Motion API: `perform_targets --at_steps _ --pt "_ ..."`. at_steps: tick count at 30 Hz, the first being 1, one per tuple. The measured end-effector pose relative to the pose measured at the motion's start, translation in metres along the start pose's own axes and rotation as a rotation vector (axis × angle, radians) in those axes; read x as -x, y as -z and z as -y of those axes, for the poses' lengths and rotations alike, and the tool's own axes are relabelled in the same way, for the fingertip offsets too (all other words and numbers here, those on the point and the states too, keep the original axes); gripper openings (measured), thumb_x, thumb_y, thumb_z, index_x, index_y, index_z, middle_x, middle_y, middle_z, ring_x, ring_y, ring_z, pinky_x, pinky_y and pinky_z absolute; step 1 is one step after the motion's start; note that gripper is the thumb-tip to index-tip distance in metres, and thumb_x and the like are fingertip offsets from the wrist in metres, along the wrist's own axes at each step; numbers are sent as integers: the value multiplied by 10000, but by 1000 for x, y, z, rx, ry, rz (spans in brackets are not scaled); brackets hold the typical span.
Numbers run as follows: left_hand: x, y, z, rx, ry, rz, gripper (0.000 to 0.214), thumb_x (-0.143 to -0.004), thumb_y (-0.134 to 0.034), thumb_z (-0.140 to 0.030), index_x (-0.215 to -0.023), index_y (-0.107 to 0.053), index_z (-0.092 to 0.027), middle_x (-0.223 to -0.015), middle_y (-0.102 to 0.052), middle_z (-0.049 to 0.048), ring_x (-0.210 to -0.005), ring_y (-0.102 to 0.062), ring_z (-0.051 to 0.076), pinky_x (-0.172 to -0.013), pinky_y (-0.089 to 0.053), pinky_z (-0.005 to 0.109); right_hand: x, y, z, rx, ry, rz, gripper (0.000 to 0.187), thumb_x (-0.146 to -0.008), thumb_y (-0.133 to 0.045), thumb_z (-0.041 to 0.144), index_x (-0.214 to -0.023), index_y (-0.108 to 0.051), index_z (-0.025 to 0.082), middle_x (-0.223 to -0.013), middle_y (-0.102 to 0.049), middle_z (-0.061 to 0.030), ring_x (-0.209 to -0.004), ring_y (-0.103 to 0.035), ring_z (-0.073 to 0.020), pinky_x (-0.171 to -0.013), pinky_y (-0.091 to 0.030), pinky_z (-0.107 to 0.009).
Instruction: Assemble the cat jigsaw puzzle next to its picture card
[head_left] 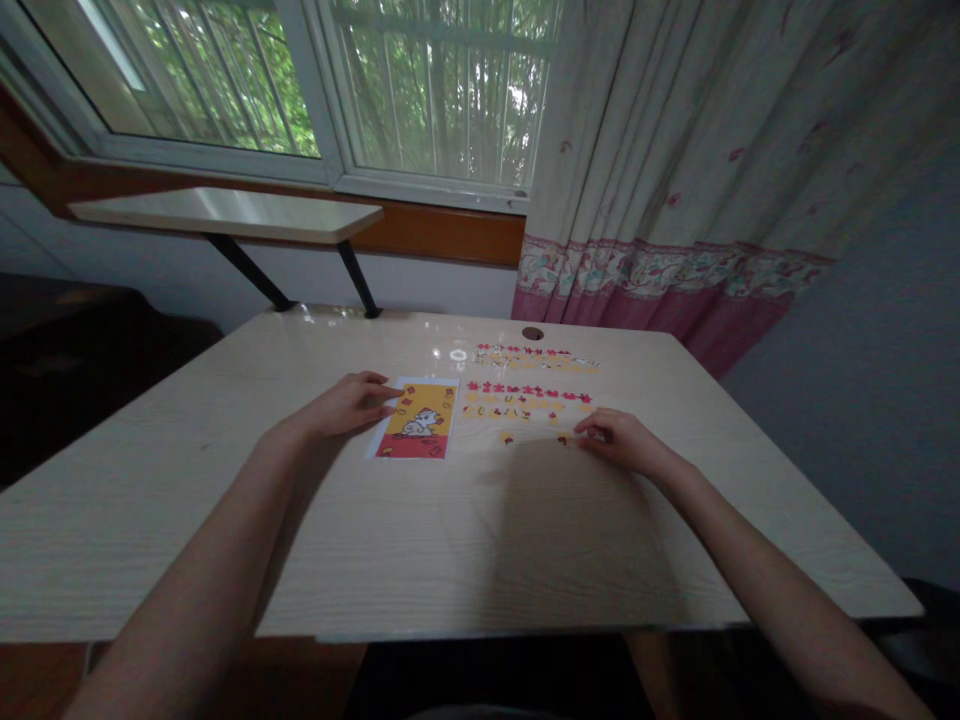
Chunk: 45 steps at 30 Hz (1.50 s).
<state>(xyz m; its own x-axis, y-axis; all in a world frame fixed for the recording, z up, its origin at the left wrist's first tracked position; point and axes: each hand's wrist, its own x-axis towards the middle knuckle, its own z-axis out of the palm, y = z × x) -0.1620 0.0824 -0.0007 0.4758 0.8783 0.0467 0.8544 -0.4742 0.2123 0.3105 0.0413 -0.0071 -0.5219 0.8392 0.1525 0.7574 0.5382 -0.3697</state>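
Observation:
A card (pixel 414 425) printed with a white cartoon animal on yellow and red lies on the table, white along its edges. My left hand (pixel 349 404) rests at its left edge, fingers stretched out and apart, fingertips touching the card. Right of it are rows of small jigsaw puzzle pieces (pixel 529 390), pink, yellow and orange, laid out by colour. My right hand (pixel 619 437) is at the lower right end of these rows, thumb and finger pinched together close to a loose puzzle piece (pixel 563 440). Whatever sits between those fingertips is too small to make out.
Farther back lie more rows of puzzle pieces (pixel 536 357), near a round cable hole (pixel 532 333) in the pale wooden table (pixel 390 550). A raised shelf (pixel 232 213) on black legs stands at the back left. Behind are a window and a curtain (pixel 637 270).

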Motion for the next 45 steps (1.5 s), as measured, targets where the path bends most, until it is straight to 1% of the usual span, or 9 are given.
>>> perform_targets --at_steps 8,15,19,23,29,33,37,39,45 --pt "0 -2 0 -11 -2 -15 490 -843 -412 -463 -1172 -637 -179 -1189 -557 138 -1072 -548 265 -948 -421 407 0 0 1 -8 -3 -8 151 -799 -623 251 -919 -691 190 -755 -638 -37 -662 -562 -134 -611 -408 -235" --pt "-6 -20 7 -150 84 -91 512 -877 -316 -405 -1277 -551 -188 -1217 -534 130 -1125 -497 283 -973 -386 435 0 1 3 -9 -2 -9 148 -800 -621 241 -921 -688 191 -759 -644 -37 -658 -561 -132 -610 -413 -236" --pt "-9 -29 7 -204 143 -119 484 -890 -309 -397 -1293 -528 -239 -1228 -532 101 -1126 -493 279 -955 -392 432 0 0 1 -7 13 -21 143 -797 -624 232 -919 -689 193 -762 -645 -35 -657 -564 -129 -619 -419 -238" --pt "-11 -34 6 -212 182 -156 480 -901 -299 -408 -1293 -527 -252 -1230 -524 112 -1117 -492 288 -922 -406 443 0 -1 -2 -10 27 -28 141 -797 -622 235 -916 -689 196 -760 -648 -34 -652 -571 -131 -621 -433 -244" --pt "-10 -36 5 -197 196 -172 480 -906 -288 -417 -1298 -524 -268 -1239 -514 120 -1118 -486 302 -911 -407 465 -4 -9 -6 24 173 -141 153 -857 -549 266 -868 -680 186 -819 -670 -72 -790 -600 -185 -742 -467 -319" --pt "-11 -35 4 -202 200 -159 484 -899 -291 -412 -1301 -521 -270 -1241 -510 124 -1124 -484 307 -910 -409 466 -7 -17 -3 27 228 -209 215 -899 -488 280 -964 -669 184 -887 -671 -93 -847 -594 -199 -793 -465 -357" --pt "-11 -34 4 -196 216 -154 486 -893 -293 -406 -1299 -525 -273 -1245 -511 125 -1128 -485 318 -912 -405 473 -8 -24 -1 43 254 -196 293 -918 -443 247 -1149 -615 192 -971 -652 -102 -902 -575 -201 -815 -457 -367" --pt "-11 -34 4 -189 215 -159 493 -893 -290 -421 -1297 -528 -271 -1246 -513 128 -1124 -486 326 -907 -405 481 -9 -26 -1 55 255 -199 309 -922 -430 233 -1175 -604 205 -989 -647 -100 -915 -571 -199 -813 -453 -366" --pt "-10 -34 2 -181 190 -177 492 -907 -269 -450 -1294 -522 -283 -1236 -529 107 -1106 -493 303 -903 -409 471 -7 -19 -2 74 213 -196 240 -911 -467 264 -1017 -670 193 -938 -674 -102 -879 -584 -207 -801 -444 -369"
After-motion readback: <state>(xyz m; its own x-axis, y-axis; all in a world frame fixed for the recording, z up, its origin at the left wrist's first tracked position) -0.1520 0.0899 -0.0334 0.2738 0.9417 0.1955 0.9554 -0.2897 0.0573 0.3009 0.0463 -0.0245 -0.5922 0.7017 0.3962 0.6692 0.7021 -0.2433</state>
